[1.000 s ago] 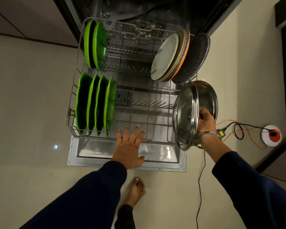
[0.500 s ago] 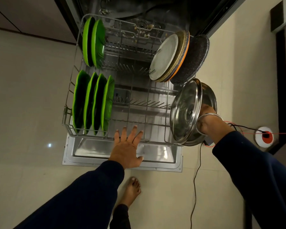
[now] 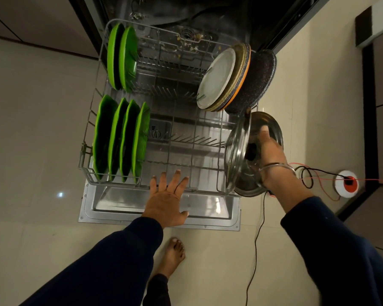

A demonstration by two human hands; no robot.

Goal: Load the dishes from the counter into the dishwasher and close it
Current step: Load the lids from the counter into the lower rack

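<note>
The dishwasher's lower wire rack (image 3: 175, 133) is pulled out over the open door (image 3: 159, 217). Several green plates (image 3: 119, 138) stand on edge along its left side, and a white plate with darker plates (image 3: 228, 78) stands at the back right. My right hand (image 3: 269, 155) grips a steel lid (image 3: 238, 151) standing on edge at the rack's right front corner, beside a second steel lid (image 3: 272, 127). My left hand (image 3: 167, 195) is spread flat over the rack's front edge, holding nothing.
A black cable (image 3: 257, 250) runs across the tiled floor to the right of the door, toward a white and red floor socket (image 3: 346, 184). My bare foot (image 3: 173, 255) stands just in front of the door. Dark cabinet fronts flank the dishwasher opening.
My right hand has slid up the steel lids, its thumb now lying over the outer lid's face. The left hand stays spread at the rack's front edge.
</note>
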